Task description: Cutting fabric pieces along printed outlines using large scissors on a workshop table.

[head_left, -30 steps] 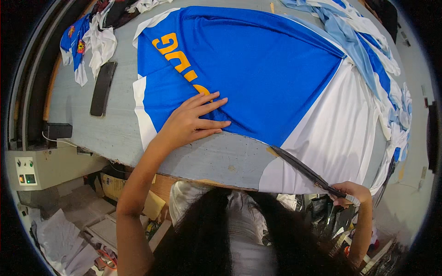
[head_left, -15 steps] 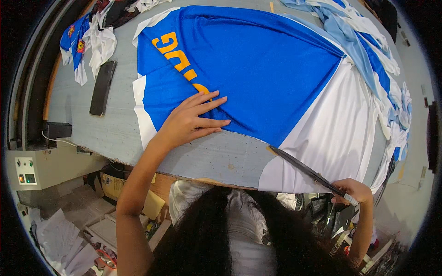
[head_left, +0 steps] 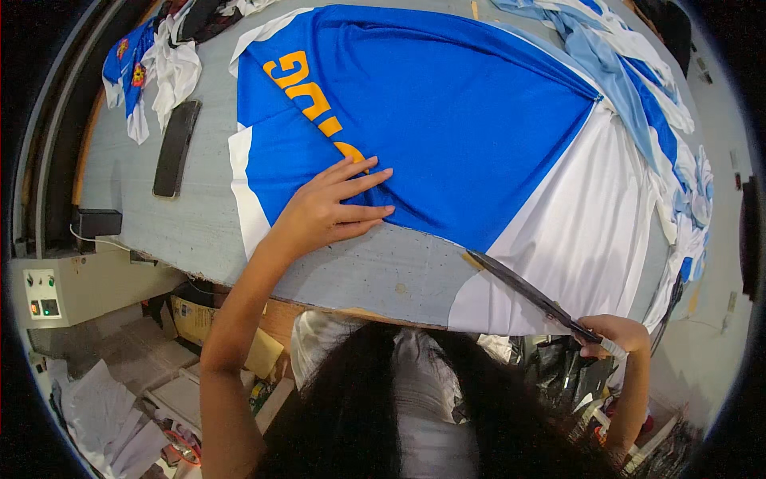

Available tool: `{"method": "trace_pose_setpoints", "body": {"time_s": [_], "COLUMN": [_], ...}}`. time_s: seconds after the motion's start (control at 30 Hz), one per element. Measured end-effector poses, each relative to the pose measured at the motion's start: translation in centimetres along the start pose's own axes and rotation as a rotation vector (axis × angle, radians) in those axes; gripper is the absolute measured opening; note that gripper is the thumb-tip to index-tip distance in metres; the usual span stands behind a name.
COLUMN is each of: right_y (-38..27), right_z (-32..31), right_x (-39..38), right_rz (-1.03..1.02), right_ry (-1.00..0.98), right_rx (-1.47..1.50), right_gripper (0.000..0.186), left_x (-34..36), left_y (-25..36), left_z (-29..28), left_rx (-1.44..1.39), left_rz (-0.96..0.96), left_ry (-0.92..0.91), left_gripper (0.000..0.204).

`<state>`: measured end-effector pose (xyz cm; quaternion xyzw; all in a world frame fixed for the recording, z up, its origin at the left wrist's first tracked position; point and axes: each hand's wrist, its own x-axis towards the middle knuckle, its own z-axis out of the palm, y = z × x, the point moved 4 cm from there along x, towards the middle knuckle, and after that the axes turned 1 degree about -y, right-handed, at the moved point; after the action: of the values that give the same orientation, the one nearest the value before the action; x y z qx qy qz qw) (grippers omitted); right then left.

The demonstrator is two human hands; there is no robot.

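The person's left hand (head_left: 331, 205) lies flat on the blue cloth (head_left: 463, 120), fingers a little spread, at the end of its orange lettering (head_left: 293, 70); well apart from it, the right hand (head_left: 614, 334) is curled around the handles of dark scissors (head_left: 523, 292), whose blades stretch over the white cloth (head_left: 586, 199); both cloths lie on a grey table (head_left: 375, 275); a dark phone (head_left: 176, 150) lies to the left, crumpled garments (head_left: 618, 80) to the right
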<state>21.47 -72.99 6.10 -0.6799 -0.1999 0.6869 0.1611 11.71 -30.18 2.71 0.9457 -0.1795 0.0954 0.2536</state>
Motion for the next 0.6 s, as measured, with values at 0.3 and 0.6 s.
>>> {"method": "trace_pose_setpoints", "body": {"time_s": [0.3, 0.6], "right_y": [-0.1, -1.3], "right_z": [0.3, -0.3], "right_x": [0.4, 1.4], "right_rz": [-0.028, -0.062], "right_ry": [-0.028, 0.002], "right_rx": [0.208, 0.092], "right_gripper": [0.025, 0.024], "left_x": [0.0, 0.0], "left_y": [0.3, -0.2], "left_z": [-0.1, 0.2], "left_rx": [-0.045, -0.052], "left_rz": [0.011, -0.009], "left_ry": [0.043, 0.055], "left_gripper": [0.023, 0.016]}}
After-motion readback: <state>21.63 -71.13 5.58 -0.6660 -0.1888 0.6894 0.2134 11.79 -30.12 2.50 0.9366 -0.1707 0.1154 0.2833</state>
